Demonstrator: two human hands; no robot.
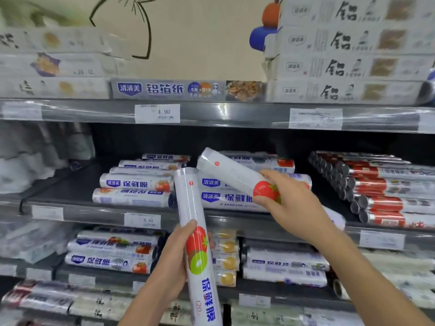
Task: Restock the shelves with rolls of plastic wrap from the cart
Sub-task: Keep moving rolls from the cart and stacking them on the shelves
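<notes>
The left hand (174,262) is curled round the lower part of a roll of plastic wrap, the upright roll (190,203). The thumb lies along its near side, just by the printed tomato and kiwi slice. This roll stands almost vertical in front of the shelving, and its top end reaches the level of the middle shelf (94,215).

The right hand (289,205) grips a second one, the tilted roll (230,170), with its fingers wrapped over the end that bears the red tomato. That roll slants up and to the left, its far end hanging in the air above the middle shelf. The upper ends of the two rolls come close together, though from here I cannot tell whether they touch.

Behind both hands, the middle shelf already holds the stacked rolls (134,184). They lie on their sides in white and blue wrappers, piled a few high. Further right on the same shelf are the red-labelled rolls (381,187), laid in a slanting row with their dark ends facing out.

On the top shelf (211,114) above, white foil boxes (353,64) are piled at the right and a single blue foil box (188,89) sits in the middle. A price tag (157,113) reading 4.90 is clipped to the shelf edge below it. On the lower shelf (58,272), more rolls (110,252) of wrap lie on their sides.
</notes>
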